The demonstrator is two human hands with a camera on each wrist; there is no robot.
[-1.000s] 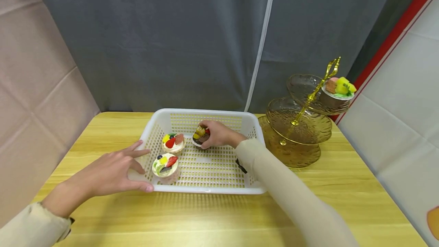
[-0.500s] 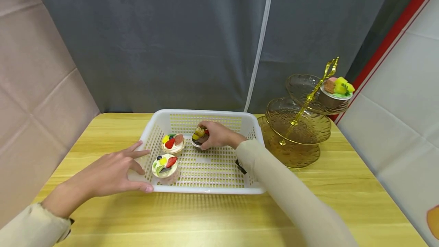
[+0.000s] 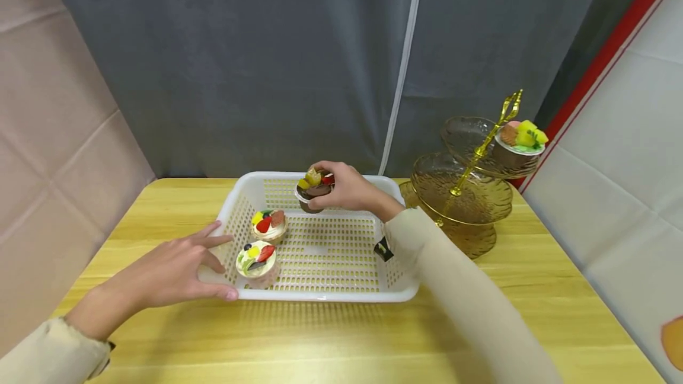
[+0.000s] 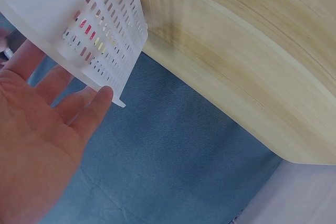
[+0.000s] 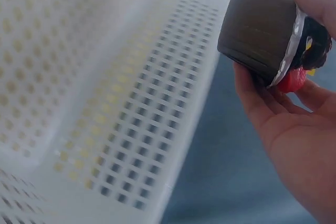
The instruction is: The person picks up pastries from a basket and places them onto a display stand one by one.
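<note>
My right hand [image 3: 349, 189] grips a chocolate cupcake [image 3: 315, 189] in a dark cup, topped with yellow fruit and something red, raised above the back part of a white plastic basket [image 3: 320, 296]. In the right wrist view the cupcake's brown cup [image 5: 260, 30] is held between thumb and fingers. At the basket's left side, my left hand [image 3: 171, 268] rests against the rim with fingers spread. The left wrist view shows those fingers [image 4: 94, 111] fairly straight along the rim. Inside the basket, a cream tart [image 3: 269, 226] sits behind a white cream cupcake [image 3: 257, 264], both fruit-topped.
A three-tier amber glass stand [image 3: 453, 191] with a gold stem is to the right of the basket. On its top tier sits a fruit-topped cupcake [image 3: 519, 146] in a brown cup. Behind the wooden table [image 3: 299, 342] hangs a grey curtain [image 3: 240, 76].
My right hand has lifted the chocolate cupcake up from the basket floor and slightly back. My left hand has stayed at the basket's left rim.
</note>
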